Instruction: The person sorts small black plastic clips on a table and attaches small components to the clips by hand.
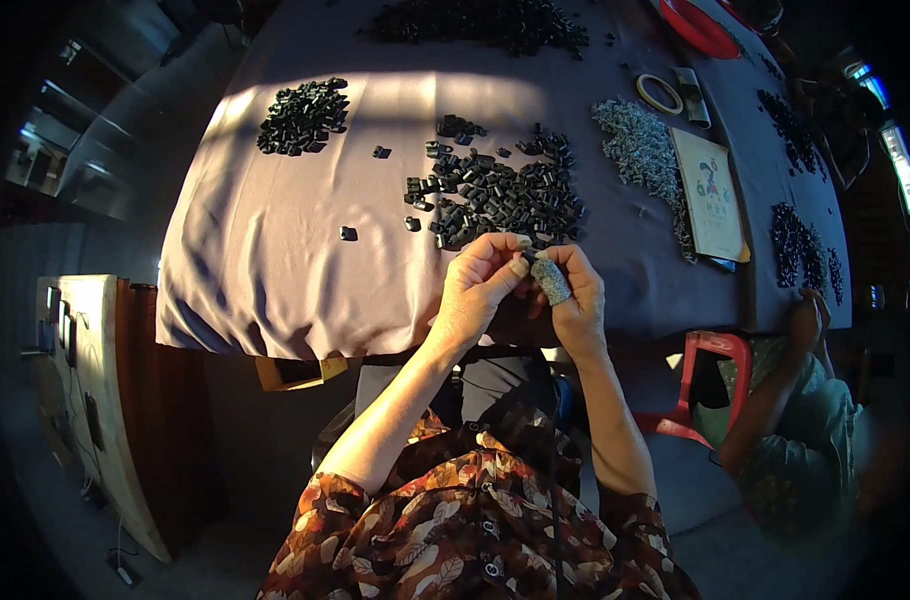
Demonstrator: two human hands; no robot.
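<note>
Both my hands are raised at the table's front edge, close together in front of a pile of small black parts (510,200). My left hand (477,285) has its thumb and fingers pinched together; what lies between them is too small to make out. My right hand (578,300) is also closed, its fingertips near those of my left hand. A grey speckled cylinder-shaped piece (550,281) sits at a finger of my right hand. Whether that hand grips anything else is hidden.
A smaller black pile (303,117) lies left, another (480,22) at the back. Silvery small pieces (637,145), a booklet (708,195), a tape roll (659,93) and a red basin (700,28) are right. A co-worker's arm (775,385) is beside a red chair (687,385).
</note>
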